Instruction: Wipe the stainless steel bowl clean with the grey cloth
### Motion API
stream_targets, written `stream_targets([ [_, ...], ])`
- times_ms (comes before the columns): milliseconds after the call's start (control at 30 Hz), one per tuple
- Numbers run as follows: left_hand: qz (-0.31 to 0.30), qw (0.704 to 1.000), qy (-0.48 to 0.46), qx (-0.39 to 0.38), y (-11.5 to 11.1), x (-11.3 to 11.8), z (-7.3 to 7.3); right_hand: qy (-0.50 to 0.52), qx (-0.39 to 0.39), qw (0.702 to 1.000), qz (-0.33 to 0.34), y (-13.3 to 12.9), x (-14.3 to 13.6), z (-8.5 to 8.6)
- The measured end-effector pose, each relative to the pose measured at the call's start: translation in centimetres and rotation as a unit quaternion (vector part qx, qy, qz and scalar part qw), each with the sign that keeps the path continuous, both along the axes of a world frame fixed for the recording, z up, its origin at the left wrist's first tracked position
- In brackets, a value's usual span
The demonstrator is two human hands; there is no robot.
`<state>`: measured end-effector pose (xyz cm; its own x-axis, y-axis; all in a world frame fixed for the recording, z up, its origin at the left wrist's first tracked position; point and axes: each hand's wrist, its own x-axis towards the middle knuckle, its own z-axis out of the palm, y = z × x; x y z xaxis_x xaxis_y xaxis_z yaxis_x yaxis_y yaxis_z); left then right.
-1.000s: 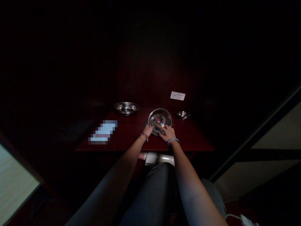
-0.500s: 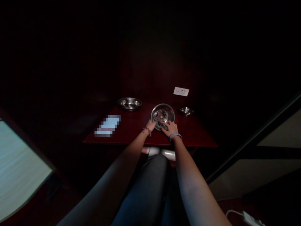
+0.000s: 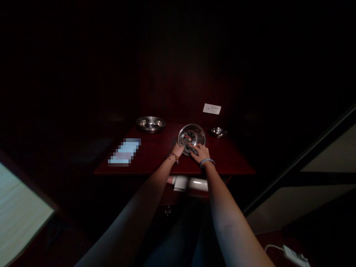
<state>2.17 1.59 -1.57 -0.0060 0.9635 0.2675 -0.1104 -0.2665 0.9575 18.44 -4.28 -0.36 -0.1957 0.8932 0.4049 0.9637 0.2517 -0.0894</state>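
A shiny metal bowl (image 3: pixel 199 135) is tilted toward me on the dark red table (image 3: pixel 155 155), with a dark and red patch visible on its inside. My left hand (image 3: pixel 178 149) grips the bowl's lower left rim. At the lower right of the bowl, my right hand (image 3: pixel 201 152) is closed on a dark grey cloth (image 3: pixel 191 149), which lies against the rim. The cloth's far end lies close to the left hand's fingers.
A wide metal basin (image 3: pixel 150 125) stands at the back left and a small metal bowl (image 3: pixel 218 132) at the back right. A pixelated pale rectangle (image 3: pixel 125 151) lies on the left. A socket plate (image 3: pixel 212 108) is on the wall. White objects (image 3: pixel 197 184) show below the table's front edge.
The view has shifted slightly, and the leg below the table has moved down out of the middle. Both hands stay at the tilted bowl, with the cloth still in the right.
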Motion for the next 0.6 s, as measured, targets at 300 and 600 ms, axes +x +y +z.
stream_targets([
  [300,0.002,0.999,-0.048,-0.008,0.2,0.0,0.1,-0.013,0.023,1.0,0.014,-1.5,-0.9,0.8],
  [600,-0.004,0.998,-0.068,-0.006,0.5,-0.2,-0.1,-0.006,0.034,0.987,0.159,-2.3,-1.2,1.1],
])
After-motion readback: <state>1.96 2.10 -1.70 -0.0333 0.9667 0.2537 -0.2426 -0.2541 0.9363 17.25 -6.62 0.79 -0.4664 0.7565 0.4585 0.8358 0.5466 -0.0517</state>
